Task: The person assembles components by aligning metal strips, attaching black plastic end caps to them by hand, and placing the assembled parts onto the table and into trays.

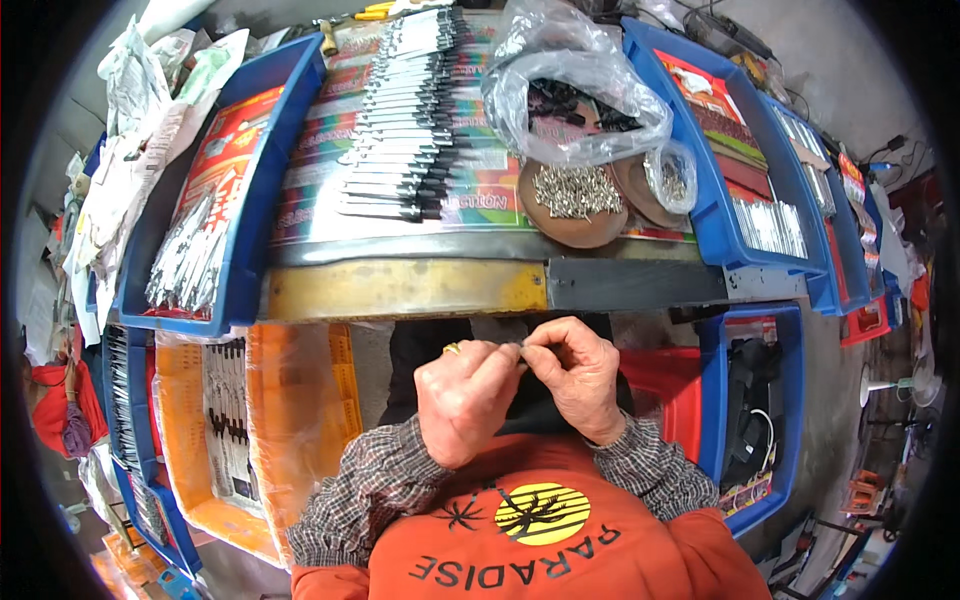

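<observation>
In front of my chest, just off the table's near edge, both hands meet at the fingertips. My left hand (464,398) is closed, its fingers curled and a ring on one of them. My right hand (580,376) pinches with thumb and forefinger against the left fingertips. Whatever sits between them is tiny and mostly hidden. Beyond the hands, a long row of slim silver rods with black ends (400,130) lies on the table. To its right, small metal pieces (576,192) fill a round brown dish (580,236).
A clear plastic bag (510,95) of black parts stands behind the dish, with a smaller bag (676,178) beside it. Blue trays (262,180) (712,190) flank the table. An orange crate (290,400) is low left; a blue bin (712,420) is low right. The metal table edge (420,288) runs ahead.
</observation>
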A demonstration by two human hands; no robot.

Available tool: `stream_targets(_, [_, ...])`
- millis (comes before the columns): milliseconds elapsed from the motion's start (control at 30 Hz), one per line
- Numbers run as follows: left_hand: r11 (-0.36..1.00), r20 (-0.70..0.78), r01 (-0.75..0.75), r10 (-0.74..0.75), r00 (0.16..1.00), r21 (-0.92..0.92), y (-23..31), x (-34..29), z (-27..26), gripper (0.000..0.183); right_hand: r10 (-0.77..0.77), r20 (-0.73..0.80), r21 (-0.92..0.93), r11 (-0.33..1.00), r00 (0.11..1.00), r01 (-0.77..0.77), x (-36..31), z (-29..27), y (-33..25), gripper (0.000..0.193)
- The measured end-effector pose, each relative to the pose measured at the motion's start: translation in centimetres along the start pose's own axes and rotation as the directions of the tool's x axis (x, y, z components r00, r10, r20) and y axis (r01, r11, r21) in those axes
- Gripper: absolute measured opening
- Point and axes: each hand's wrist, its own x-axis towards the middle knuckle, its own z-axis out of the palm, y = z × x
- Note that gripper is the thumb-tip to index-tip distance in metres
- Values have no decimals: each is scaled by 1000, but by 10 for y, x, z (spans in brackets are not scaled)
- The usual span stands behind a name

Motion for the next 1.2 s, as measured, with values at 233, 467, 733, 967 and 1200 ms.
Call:
stream_targets(233, [987,92,66,-53,994,-147,-3,4,-13,20,154,176,324,924,972,-205,2,-9,7,17])
stream_targets(467, [987,99,95,-83,992,-126,-2,-5,-8,21,180,141,275,937,974,-213,-2,-7,6,16])
stream_targets(733, [997,30,36,-34,999,-73,-2,-6,-2,23,144,58,126,981,988,-150,-4,1,3,10])
stream_targets(967, [999,38,9,-8,999,-33,-4,2,-10,26,79,34,39,996,996,-80,-1,2,-5,15])
stream_targets(1200, [989,67,-37,28,997,141,-30,45,-43,20,-34,-64,-14,999,997,33,8,-16,-4,25])
